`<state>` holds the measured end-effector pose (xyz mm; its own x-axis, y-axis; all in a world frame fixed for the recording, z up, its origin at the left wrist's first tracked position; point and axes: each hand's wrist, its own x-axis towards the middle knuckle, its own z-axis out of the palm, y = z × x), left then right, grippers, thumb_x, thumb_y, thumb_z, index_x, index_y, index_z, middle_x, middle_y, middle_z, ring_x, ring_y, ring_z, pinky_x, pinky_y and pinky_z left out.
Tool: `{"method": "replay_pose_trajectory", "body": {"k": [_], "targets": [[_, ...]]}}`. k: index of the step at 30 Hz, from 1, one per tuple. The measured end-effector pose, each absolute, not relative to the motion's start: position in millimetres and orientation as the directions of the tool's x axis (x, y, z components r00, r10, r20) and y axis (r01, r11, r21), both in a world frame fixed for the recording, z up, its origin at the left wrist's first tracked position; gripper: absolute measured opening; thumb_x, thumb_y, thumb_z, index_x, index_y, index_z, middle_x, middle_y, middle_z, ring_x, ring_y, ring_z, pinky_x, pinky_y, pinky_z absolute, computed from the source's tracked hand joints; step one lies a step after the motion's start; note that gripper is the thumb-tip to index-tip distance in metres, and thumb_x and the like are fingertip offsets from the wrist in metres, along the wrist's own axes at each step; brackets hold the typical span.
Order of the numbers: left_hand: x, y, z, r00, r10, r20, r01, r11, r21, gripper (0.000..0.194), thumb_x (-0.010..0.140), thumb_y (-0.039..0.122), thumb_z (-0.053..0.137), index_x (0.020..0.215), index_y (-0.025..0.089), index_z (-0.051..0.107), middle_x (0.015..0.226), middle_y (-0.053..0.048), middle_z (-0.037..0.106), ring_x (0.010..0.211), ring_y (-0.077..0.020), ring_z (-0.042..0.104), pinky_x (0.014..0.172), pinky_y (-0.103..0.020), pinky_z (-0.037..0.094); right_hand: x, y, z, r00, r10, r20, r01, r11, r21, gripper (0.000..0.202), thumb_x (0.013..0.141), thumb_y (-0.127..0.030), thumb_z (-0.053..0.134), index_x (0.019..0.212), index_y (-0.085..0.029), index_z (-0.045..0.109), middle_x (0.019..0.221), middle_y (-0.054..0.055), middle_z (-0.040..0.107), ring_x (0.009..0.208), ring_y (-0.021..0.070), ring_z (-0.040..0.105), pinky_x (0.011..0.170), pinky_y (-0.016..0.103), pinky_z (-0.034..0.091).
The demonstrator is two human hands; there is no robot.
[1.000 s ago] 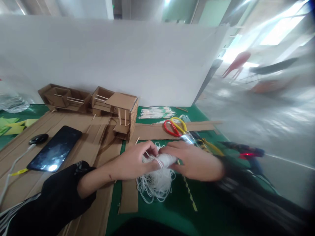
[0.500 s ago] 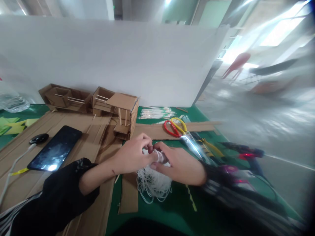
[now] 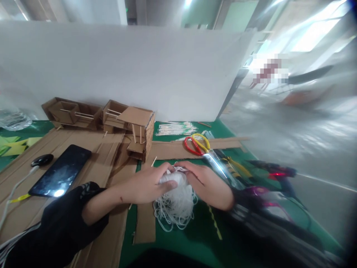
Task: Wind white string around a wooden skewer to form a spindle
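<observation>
A loose bundle of white string [image 3: 175, 203] lies on the green tabletop, its loops spreading toward me. My left hand [image 3: 156, 182] comes in from the left, its fingers closed on the string at the bundle's top left. From the right, my right hand [image 3: 205, 180] pinches strands at the far upper edge, its fingertips close to those of the left. Just beyond the hands lie scissors [image 3: 197, 144] with one red and one yellow handle loop. A cardboard model [image 3: 139, 126] with small sticks stands to the far left of the hands.
A phone [image 3: 61, 170] rests on cardboard sheets [image 3: 103, 160] at left. Cotton swabs [image 3: 176, 128] lie by the white partition [image 3: 125, 70]. Pliers [image 3: 240, 166] and a glue gun [image 3: 279, 173] sit at right. A yellow twisted stick [image 3: 215, 223] lies near my right wrist.
My hands have drawn slightly apart at the top of the bundle, showing more white string between them. My left hand has turned a little, with its thumb lying across the string.
</observation>
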<state>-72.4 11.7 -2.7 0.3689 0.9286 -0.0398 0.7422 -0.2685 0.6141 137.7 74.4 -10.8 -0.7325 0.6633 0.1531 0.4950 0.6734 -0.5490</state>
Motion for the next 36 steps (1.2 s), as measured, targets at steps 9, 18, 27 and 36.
{"method": "replay_pose_trajectory", "body": {"k": [9,18,27,36], "targets": [[-121,-8,23,0.308,0.950,-0.043,0.756,-0.217,0.618,0.034,0.093,0.047,0.045,0.120,0.028,0.053,0.104,-0.004,0.070,0.084,-0.0212,0.067,0.068,-0.027,0.049,166,74,-6,-0.575,0.782,0.240,0.632,0.611,-0.477,0.036,0.092,-0.018,0.034,0.115,-0.020,0.061,0.106,0.005,0.073,0.095,0.0215,0.069,0.085,0.035,0.053],[-154,-29,36,0.226,0.965,0.134,0.809,-0.262,0.525,0.036,0.089,0.042,0.056,0.124,0.032,0.053,0.106,-0.003,0.068,0.082,-0.0219,0.066,0.066,-0.028,0.053,191,79,-7,-0.684,0.729,0.031,0.563,0.554,-0.614,0.046,0.088,-0.020,0.045,0.134,-0.025,0.047,0.131,0.008,0.060,0.114,0.0240,0.062,0.093,0.042,0.053],[-117,-14,35,0.422,0.871,0.254,0.795,-0.489,0.358,0.033,0.091,0.038,0.055,0.123,0.030,0.056,0.110,-0.004,0.067,0.099,-0.0227,0.064,0.082,-0.031,0.051,171,51,25,-0.726,0.605,0.326,0.515,0.793,-0.326,0.029,0.096,-0.028,0.044,0.119,-0.026,0.061,0.110,0.007,0.070,0.099,0.0238,0.066,0.089,0.039,0.052],[-113,-2,25,0.369,0.921,0.127,0.846,-0.390,0.364,0.058,0.088,0.053,0.053,0.139,0.029,0.040,0.135,-0.005,0.058,0.115,-0.0266,0.059,0.092,-0.036,0.047,168,71,-1,-0.674,0.554,0.488,0.529,0.823,-0.204,0.021,0.096,-0.020,0.044,0.095,-0.020,0.065,0.086,0.006,0.072,0.079,0.0208,0.065,0.074,0.034,0.050]]}}
